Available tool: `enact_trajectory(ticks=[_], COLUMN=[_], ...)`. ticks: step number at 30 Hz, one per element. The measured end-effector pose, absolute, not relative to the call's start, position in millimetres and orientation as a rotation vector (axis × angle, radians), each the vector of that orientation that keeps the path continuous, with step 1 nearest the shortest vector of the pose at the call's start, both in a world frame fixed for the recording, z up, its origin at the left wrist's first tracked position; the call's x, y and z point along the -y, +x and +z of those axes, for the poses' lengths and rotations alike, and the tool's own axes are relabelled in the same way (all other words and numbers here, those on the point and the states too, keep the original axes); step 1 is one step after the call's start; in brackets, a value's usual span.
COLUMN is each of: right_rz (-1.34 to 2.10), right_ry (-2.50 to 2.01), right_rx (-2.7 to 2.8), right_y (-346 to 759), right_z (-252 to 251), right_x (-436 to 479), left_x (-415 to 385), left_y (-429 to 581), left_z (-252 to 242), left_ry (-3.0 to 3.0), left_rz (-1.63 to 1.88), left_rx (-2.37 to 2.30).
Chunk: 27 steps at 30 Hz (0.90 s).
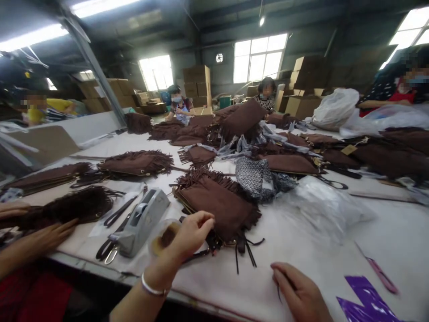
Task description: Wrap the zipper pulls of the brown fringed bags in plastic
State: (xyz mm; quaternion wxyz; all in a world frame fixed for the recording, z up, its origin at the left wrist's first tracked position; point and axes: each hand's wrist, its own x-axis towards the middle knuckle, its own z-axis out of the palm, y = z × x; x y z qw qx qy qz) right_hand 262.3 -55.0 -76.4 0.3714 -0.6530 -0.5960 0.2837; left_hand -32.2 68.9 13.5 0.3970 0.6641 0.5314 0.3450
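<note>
My left hand (pixel 191 235), with a silver bangle at the wrist, is closed in a pinch over the lower left edge of a brown fringed bag (pixel 221 203). What its fingertips hold, if anything, is hidden. The bag lies flat, with dark cords (pixel 246 257) trailing from its near end. To the right, low over the white table, my right hand (pixel 300 288) is closed, thumb against finger, with a thin dark strand (pixel 279 295) hanging from it. A roll of clear tape (pixel 164 237) lies partly behind my left wrist, beside a grey tape dispenser (pixel 142 223).
A co-worker's hands (pixel 50 237) rest by a dark fringed bag (pixel 80 203) at left. Right are clear plastic bags (pixel 321 205), a pink-handled pointed tool (pixel 382 275) and purple packets (pixel 365 299). Patterned cloth (pixel 253 179) and piled brown bags (pixel 241 118) lie beyond.
</note>
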Motion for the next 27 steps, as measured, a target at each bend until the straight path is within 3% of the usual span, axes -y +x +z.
enact_trajectory(ticks=[4, 8, 14, 19, 27], right_rz=[0.692, 0.775, 0.791, 0.931, 1.096], right_ry=[-1.693, -1.563, -1.439, -1.487, -1.492], right_rx=[1.556, 1.587, 1.662, 1.517, 1.374], right_y=[242.7, 211.5, 186.1, 193.3, 202.3], right_z=[-65.0, -55.3, -56.8, -63.2, -79.0], right_x=[48.2, 41.8, 37.4, 40.0, 31.3], left_x=[-11.1, -7.7, -52.0, -55.2, -67.2], left_y=[-49.7, -50.6, -28.0, -2.9, 22.2], left_z=[-13.0, -24.0, -20.8, -8.2, 4.7], left_ry=[1.931, 2.001, 1.449, 0.536, 0.370], left_rz=[0.849, 0.918, 1.043, 0.985, 1.049], left_rx=[-1.538, -1.576, -1.635, -1.204, -1.181])
